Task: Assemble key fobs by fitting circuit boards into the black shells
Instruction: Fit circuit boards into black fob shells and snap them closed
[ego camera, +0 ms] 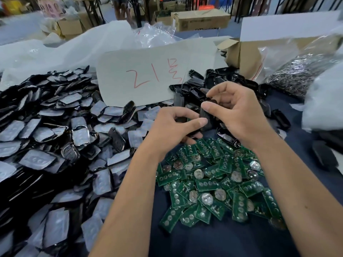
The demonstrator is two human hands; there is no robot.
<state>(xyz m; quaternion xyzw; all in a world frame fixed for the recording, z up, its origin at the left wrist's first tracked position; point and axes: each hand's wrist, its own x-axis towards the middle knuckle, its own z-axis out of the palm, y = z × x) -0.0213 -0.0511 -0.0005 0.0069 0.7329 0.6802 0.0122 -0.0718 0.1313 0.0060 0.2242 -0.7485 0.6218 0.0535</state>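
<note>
Both hands hold one black key fob shell (205, 119) above the table's middle. My left hand (172, 127) grips its lower part, thumb pressed across the front. My right hand (237, 112) pinches its upper end between thumb and fingers. A sliver of green shows between the fingers, too small to identify. Below the hands lies a pile of green circuit boards (213, 184) with round coin cells on a dark blue cloth. Empty black shells (200, 84) are heaped just behind the hands.
A large heap of black fob parts with grey button pads (55, 145) covers the left side. A paper sheet with red writing (152, 75) lies behind. At right stand a cardboard box (246, 56), a bag of small metal parts (300, 75) and white plastic bags (323, 104).
</note>
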